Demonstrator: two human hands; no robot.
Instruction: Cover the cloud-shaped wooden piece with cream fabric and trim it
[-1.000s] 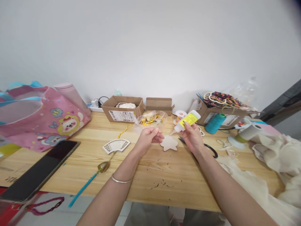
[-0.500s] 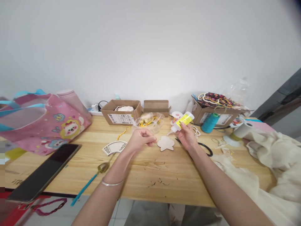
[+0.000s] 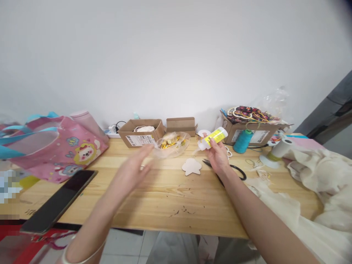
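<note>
My right hand [image 3: 218, 157] is closed around a white glue bottle [image 3: 216, 137] with a yellow label. The bottle is tilted, its narrow nozzle pointing down and left. Below and left of the nozzle a pale flower-shaped wooden piece [image 3: 191, 167] lies flat on the table, apart from both hands. My left hand [image 3: 133, 165] hovers over the table left of it, blurred, with thumb and fingers stretched apart and nothing visible in them. The left hand and forearm cover the fan-shaped piece and the spoon. Black-handled scissors [image 3: 239, 171] lie partly beneath my right wrist.
Behind stand a cardboard box [image 3: 140, 140] and a clear bag with yellow cords [image 3: 172, 143]. To the right are a full box [image 3: 249, 132], a teal thread spool [image 3: 243, 141] and cream cloth [image 3: 277, 205]. A phone [image 3: 59, 201] and a pink bag [image 3: 74, 146] occupy the left.
My left hand has moved left, away from the flower-shaped piece, and its fingers have opened out. The glue bottle is still in my right hand, tipped slightly flatter. The view has shifted a little.
</note>
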